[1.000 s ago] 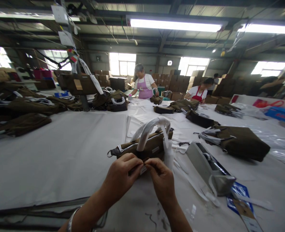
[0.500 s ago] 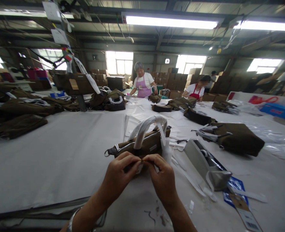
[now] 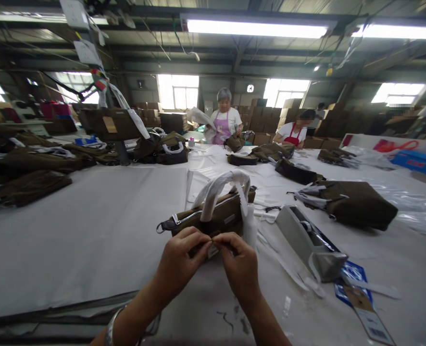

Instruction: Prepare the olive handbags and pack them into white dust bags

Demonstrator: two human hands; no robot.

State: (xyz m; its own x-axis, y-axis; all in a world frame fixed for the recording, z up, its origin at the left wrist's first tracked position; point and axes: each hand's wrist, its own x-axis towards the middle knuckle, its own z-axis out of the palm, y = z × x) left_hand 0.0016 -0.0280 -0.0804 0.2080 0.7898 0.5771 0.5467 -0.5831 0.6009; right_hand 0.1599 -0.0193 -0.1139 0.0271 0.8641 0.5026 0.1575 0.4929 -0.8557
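An olive-brown handbag [image 3: 220, 214] stands on the white table before me, its silver zipper along the top and its handles [image 3: 213, 194] wrapped in white covering. At the near side of the bag, my left hand [image 3: 180, 257] and my right hand [image 3: 239, 264] meet fingertip to fingertip. Both are closed in a pinch. Whatever lies between the fingers is too small and too covered to name. A small white label shows just below the fingertips. The lower front of the bag is hidden behind my hands.
On the right are a grey tape dispenser [image 3: 310, 245], a cardboard hang tag [image 3: 368, 312] and another olive bag [image 3: 360, 204]. More bags [image 3: 171, 149] lie farther back and left, near a post. Across the table, a person in a purple apron [image 3: 223, 127] and one in a red apron work.
My hands stay pinched at the bag, shifting only slightly. Across the table, the person in the purple apron has moved right and lifted a whitish sheet.
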